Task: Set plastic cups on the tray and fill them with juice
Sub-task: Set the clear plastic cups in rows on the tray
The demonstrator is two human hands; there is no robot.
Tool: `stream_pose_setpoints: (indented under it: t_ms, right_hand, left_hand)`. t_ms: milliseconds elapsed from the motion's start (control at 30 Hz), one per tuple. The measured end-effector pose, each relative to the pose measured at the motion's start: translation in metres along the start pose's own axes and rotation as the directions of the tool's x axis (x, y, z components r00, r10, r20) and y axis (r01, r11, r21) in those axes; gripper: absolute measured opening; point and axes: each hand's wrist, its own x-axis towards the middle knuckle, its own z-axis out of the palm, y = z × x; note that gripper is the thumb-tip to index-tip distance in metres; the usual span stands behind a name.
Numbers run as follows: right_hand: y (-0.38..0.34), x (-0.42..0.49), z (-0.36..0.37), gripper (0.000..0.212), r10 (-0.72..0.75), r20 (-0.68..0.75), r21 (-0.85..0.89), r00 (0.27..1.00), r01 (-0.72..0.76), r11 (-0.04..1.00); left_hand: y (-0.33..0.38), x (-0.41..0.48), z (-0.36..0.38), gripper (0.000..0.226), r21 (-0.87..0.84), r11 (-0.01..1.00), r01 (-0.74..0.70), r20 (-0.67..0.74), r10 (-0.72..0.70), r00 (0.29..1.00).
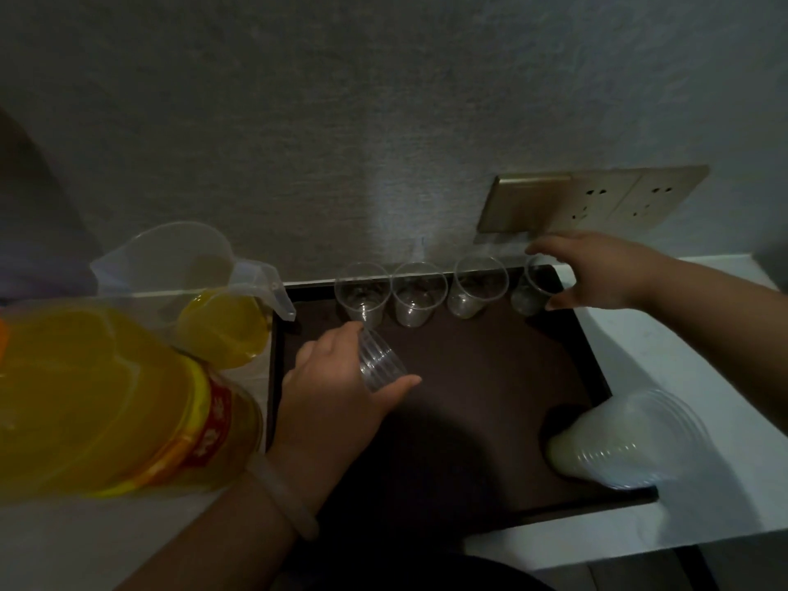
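The fingers (pixel 543 249) of the right hand (pixel 605 270) and its thumb curve round the rim of the fourth cup (pixel 526 294), which stands upright at the far right corner of the tray (pixel 469 377). The left hand (pixel 337 377) grips a ribbed clear cup (pixel 379 360) tilted on its side above the tray, thumb under it; it may be several cups nested, which I cannot tell in this dim light.

Beside the fourth cup, three more cups (pixel 415 298) stand in a row along the tray's far edge, all empty. A sleeve of spare cups (pixel 618 441) lies on its side across the tray's near right corner and the white tabletop (pixel 665 356). To the left stand a clear jug (pixel 213 300) with some juice in it and a big juice bottle (pixel 106 403).

The likely trouble is the cups' lightness. If the right fingers drag on the rim as they let go, the fourth cup could tip or knock its neighbour, and it sits close to the tray's raised edge. If the left hand's cup is really a nested few, two may go down stuck together. The spare sleeve looks free to roll. Later, juice poured hard into empty cups could push them over.
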Motion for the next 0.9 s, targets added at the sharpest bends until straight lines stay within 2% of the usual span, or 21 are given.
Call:
stream_pose_setpoints:
  t_ms: [167, 400, 500, 667, 900]
  right_hand:
    - [0.004, 0.003, 0.002, 0.084, -0.011, -0.017, 0.015, 1.000, 0.011, 1.000]
    - [-0.001, 0.002, -0.008, 0.098, -0.006, 0.015, 0.008, 1.000, 0.006, 1.000]
    - [-0.012, 0.002, -0.014, 0.099, -0.072, -0.037, 0.018, 0.997, 0.072, 0.997]
    - [-0.039, 0.010, -0.012, 0.096, -0.215, -0.045, 0.008, 0.976, 0.216, 0.976]
    - [-0.045, 0.023, -0.001, 0.086, -0.217, -0.051, -0.003, 0.975, 0.217, 0.976]
  left_hand:
    - [0.004, -0.002, 0.001, 0.083, 0.011, 1.000, 0.014, -0.011, -0.014, 1.000]
    - [0.005, -0.002, -0.003, 0.085, 0.010, 1.000, 0.014, -0.030, -0.014, 0.999]
    - [0.007, -0.003, -0.005, 0.085, -0.004, 0.999, 0.036, 0.001, -0.036, 0.999]
    - [0.012, -0.003, -0.007, 0.084, -0.029, 0.998, 0.050, 0.043, -0.049, 0.998]
    - [0.011, -0.003, -0.011, 0.085, -0.025, 0.997, 0.072, 0.086, -0.070, 0.994]
